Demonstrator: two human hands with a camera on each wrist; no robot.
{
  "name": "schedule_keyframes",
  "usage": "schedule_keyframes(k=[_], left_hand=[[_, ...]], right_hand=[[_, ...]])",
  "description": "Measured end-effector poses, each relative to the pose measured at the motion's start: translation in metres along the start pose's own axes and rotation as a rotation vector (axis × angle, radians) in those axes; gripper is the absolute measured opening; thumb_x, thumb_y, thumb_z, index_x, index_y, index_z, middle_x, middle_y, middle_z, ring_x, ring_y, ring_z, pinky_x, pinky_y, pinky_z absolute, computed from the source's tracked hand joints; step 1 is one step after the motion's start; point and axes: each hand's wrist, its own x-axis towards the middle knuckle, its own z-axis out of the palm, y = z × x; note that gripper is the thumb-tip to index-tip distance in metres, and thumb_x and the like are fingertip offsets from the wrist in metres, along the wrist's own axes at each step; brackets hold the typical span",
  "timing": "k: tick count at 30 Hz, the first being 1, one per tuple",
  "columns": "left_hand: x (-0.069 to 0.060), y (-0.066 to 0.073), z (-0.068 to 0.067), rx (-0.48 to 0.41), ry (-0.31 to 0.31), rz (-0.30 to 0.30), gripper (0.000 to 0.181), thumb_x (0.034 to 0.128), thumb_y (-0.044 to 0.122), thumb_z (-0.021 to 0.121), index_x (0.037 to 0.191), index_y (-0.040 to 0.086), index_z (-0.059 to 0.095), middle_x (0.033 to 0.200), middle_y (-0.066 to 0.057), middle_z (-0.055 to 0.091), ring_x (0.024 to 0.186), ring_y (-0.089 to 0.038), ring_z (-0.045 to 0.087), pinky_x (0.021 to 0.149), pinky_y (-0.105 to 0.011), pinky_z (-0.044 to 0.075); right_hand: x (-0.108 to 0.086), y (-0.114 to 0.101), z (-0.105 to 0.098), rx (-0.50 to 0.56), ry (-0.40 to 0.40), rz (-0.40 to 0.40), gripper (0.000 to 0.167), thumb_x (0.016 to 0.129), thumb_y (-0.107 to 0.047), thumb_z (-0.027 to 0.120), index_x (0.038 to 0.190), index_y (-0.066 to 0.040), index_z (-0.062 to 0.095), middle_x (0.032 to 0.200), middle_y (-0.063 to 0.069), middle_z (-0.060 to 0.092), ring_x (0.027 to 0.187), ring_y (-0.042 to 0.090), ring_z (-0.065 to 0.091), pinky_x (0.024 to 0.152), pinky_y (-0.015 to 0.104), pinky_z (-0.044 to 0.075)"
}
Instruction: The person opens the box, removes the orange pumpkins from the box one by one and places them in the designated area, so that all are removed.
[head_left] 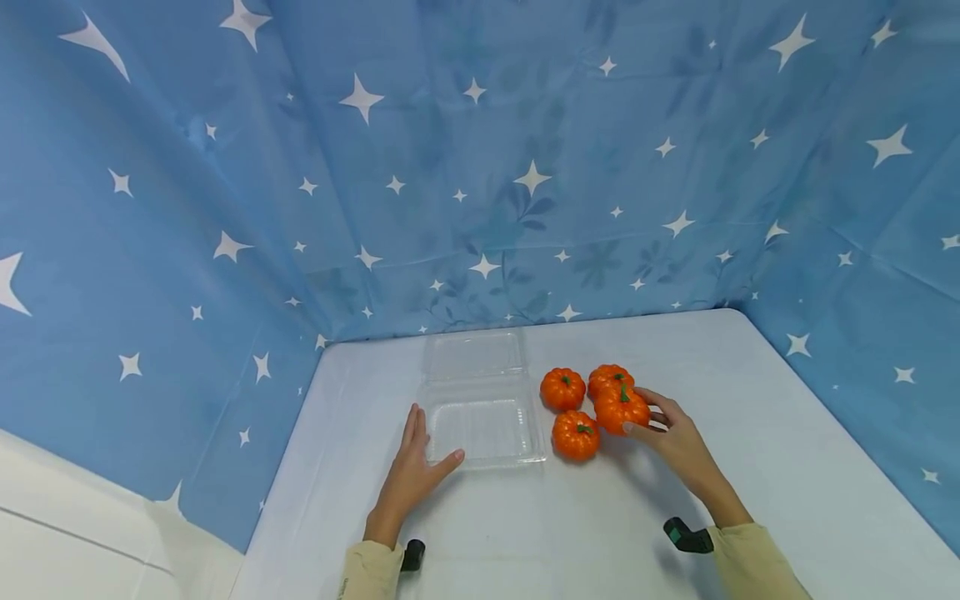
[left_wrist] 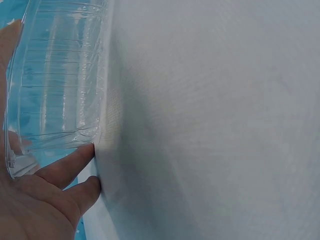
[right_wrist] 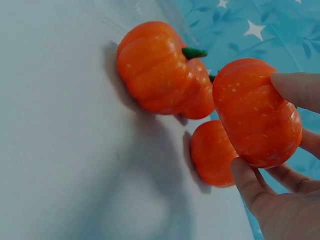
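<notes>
A small orange toy pumpkin (right_wrist: 257,115) with a green stem is held between the thumb and fingers of my right hand (head_left: 678,437). In the right wrist view it hangs above the table surface. Three similar pumpkins stand close by: one at the back left (head_left: 562,389), one at the front (head_left: 576,436) and one behind the held one (head_left: 609,379). My left hand (head_left: 412,475) lies at the left front corner of a clear plastic clamshell box (head_left: 483,462), its fingers straight and thumb spread. In the left wrist view the fingertips rest on or close by the box's side.
The clamshell's lid (head_left: 474,354) is folded back, away from me. Everything stands on a white table (head_left: 750,400) with rounded far corners. A blue curtain (head_left: 480,167) with white stars hangs behind and along both sides.
</notes>
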Motion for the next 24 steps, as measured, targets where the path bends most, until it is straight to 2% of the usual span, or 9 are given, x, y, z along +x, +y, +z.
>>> schedule_keyframes(k=[9,17,24], left_hand=[[0.0,0.001,0.0,0.005,0.003,0.006,0.12,0.0931,0.06,0.078,0.171,0.0,0.009,0.18,-0.012,-0.001,0.147,-0.045,0.046,0.117,-0.061,0.04],[-0.002,-0.001,0.0,0.007,0.0,-0.003,0.121,0.0931,0.06,0.078,0.171,0.001,0.008,0.18,-0.011,-0.002,0.147,-0.045,0.046,0.118,-0.061,0.039],[-0.001,-0.001,0.0,-0.012,-0.007,0.003,0.121,0.0934,0.06,0.078,0.171,0.002,0.007,0.18,-0.009,-0.004,0.149,-0.044,0.044,0.119,-0.06,0.038]], right_hand=[[-0.006,0.024,-0.006,-0.026,-0.011,0.076,0.075,0.104,-0.027,0.072,0.165,-0.003,0.036,0.167,0.03,0.028,0.145,0.056,0.038,0.112,0.072,0.04],[-0.008,0.039,0.0,-0.022,-0.036,0.111,0.076,0.105,-0.024,0.072,0.166,-0.002,0.033,0.169,0.031,0.024,0.146,0.057,0.038,0.112,0.07,0.042],[-0.007,0.047,0.007,-0.03,-0.029,0.124,0.076,0.104,-0.021,0.072,0.166,-0.001,0.034,0.167,0.031,0.03,0.144,0.056,0.042,0.112,0.068,0.043]])
